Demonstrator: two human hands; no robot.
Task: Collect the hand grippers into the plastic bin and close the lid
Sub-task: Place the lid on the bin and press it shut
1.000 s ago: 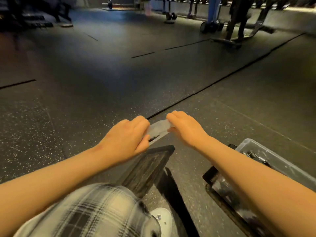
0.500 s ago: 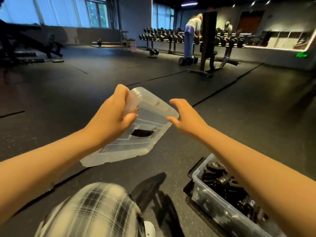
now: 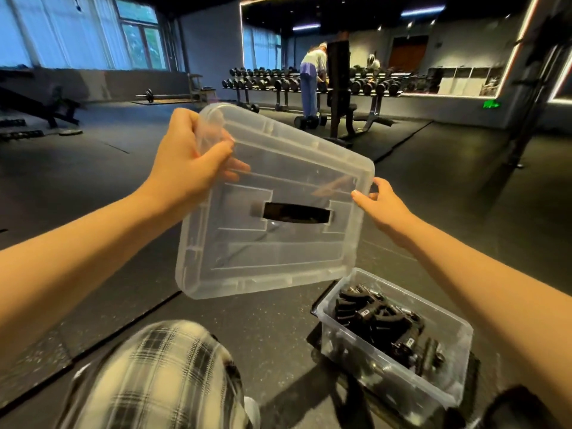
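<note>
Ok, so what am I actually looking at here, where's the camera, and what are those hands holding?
There is no machine: these are one person's bare hands, filmed by a camera worn on their head, looking forward and down. The left hand grips the top corner of a clear lid, and the right hand pinches its right edge, so it is held in the air. Below right, on the gym floor, stands an open bin with black grippers inside. A dumbbell rack stands far behind.
</note>
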